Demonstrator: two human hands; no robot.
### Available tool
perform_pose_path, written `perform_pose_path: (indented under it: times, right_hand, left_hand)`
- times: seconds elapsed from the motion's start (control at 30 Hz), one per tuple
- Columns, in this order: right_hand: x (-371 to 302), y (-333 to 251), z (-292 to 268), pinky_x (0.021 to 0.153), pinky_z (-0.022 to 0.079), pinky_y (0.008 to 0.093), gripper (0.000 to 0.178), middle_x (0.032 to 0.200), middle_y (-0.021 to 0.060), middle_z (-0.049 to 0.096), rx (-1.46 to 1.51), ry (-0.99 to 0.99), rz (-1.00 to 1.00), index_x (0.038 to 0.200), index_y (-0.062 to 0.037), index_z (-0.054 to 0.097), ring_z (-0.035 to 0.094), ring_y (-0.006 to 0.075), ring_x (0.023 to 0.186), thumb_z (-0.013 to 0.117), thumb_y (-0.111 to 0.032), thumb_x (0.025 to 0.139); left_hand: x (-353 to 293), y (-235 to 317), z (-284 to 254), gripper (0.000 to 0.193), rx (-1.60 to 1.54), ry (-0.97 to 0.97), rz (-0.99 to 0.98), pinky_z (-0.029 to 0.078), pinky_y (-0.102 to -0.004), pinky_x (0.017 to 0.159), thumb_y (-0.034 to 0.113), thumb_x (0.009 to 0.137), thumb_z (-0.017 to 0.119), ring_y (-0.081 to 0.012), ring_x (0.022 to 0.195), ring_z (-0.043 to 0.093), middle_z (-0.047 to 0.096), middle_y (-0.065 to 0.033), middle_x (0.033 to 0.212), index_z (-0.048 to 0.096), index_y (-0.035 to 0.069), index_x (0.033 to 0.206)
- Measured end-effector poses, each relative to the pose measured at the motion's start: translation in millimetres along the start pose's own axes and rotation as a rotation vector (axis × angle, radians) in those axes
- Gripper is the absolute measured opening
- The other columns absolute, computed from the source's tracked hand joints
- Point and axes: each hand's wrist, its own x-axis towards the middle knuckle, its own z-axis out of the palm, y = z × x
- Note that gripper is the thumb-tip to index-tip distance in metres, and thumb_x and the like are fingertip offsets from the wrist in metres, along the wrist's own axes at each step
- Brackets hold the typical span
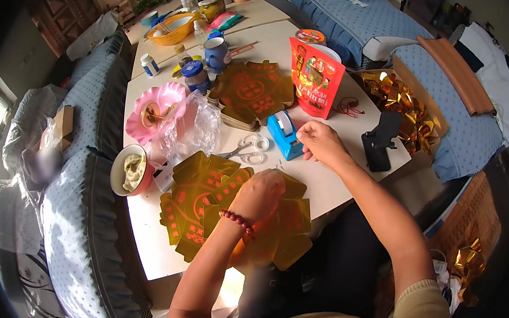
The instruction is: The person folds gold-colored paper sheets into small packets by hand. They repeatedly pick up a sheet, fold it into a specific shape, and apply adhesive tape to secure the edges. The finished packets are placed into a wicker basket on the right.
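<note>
A blue tape dispenser [284, 138] stands on the table in front of me, a roll of clear tape in it. At its cutter end, my right hand [322, 143] has thumb and fingertips pinched together; any strip of tape between them is too fine to make out. My left hand [259, 196], with a red bead bracelet at the wrist, is curled over the flat, die-cut gold cards [199, 206] with red print at the near edge. Its fingers are closed on a gold card, their tips partly hidden. Scissors [246, 150] lie just beyond the cards.
Beyond the dispenser are a stack of gold cards [252, 93], a red pouch [314, 78] and a blue mug [217, 54]. A pink dish [156, 110], plastic bag [199, 121] and bowl [132, 170] stand left. A black phone stand [382, 142] and box of gold pieces [399, 103] are right.
</note>
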Motion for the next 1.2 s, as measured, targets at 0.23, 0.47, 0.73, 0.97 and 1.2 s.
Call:
perform_pose_path:
  times: [0.23, 0.47, 0.73, 0.97, 1.2]
  right_hand:
    - [5.6, -10.2, -11.6, 0.064, 0.060, 0.0325, 0.033, 0.091, 0.0201, 0.071, 0.208, -0.198, 0.167, 0.114, -0.0006, 0.055, 0.073, 0.0251, 0.075, 0.061, -0.028, 0.098]
    - [15.8, -6.3, -7.1, 0.081, 0.057, 0.0441, 0.034, 0.100, 0.0230, 0.072, 0.197, -0.220, 0.208, 0.117, -0.0048, 0.056, 0.072, 0.0318, 0.089, 0.062, -0.032, 0.097]
    - [12.0, -7.7, -16.0, 0.098, 0.045, 0.0471, 0.033, 0.107, 0.0148, 0.071, 0.251, -0.268, 0.273, 0.117, -0.0116, 0.058, 0.066, 0.0305, 0.104, 0.065, -0.035, 0.094]
    - [-14.6, 2.0, -6.5, 0.091, 0.053, 0.0412, 0.023, 0.110, 0.0092, 0.067, 0.430, -0.189, 0.205, 0.108, -0.0059, 0.061, 0.067, 0.0225, 0.103, 0.062, -0.025, 0.094]
    - [-17.3, 24.0, 1.8, 0.082, 0.056, 0.0368, 0.018, 0.103, 0.0055, 0.066, 0.549, -0.166, 0.262, 0.102, -0.0068, 0.061, 0.067, 0.0194, 0.094, 0.061, -0.023, 0.093]
  left_hand:
    - [30.8, 8.7, 10.5, 0.036, -0.055, 0.210, -0.261, 0.053, -0.0377, 0.064, 0.010, 0.089, 0.063, -0.0265, 0.068, 0.069, 0.069, -0.0110, 0.078, 0.054, 0.008, 0.124]
    - [54.0, 4.5, 25.0, 0.036, -0.083, 0.427, -0.167, 0.051, -0.0326, 0.056, 0.017, 0.085, 0.076, -0.0167, 0.058, 0.064, 0.066, -0.0065, 0.065, 0.070, 0.010, 0.120]
    - [59.3, 14.7, 19.2, 0.033, 0.003, 0.382, -0.233, 0.049, -0.0339, 0.053, 0.034, 0.088, 0.074, -0.0184, 0.056, 0.065, 0.067, -0.0058, 0.064, 0.072, 0.012, 0.113]
    - [62.8, 7.2, 26.5, 0.027, 0.171, 0.436, -0.257, 0.049, -0.0385, 0.054, 0.037, 0.091, 0.069, -0.0252, 0.057, 0.066, 0.065, -0.0063, 0.062, 0.072, 0.015, 0.107]
    - [63.0, 7.0, 27.4, 0.025, 0.172, 0.440, -0.271, 0.049, -0.0398, 0.055, 0.038, 0.092, 0.067, -0.0270, 0.059, 0.067, 0.066, -0.0063, 0.062, 0.072, 0.017, 0.106]
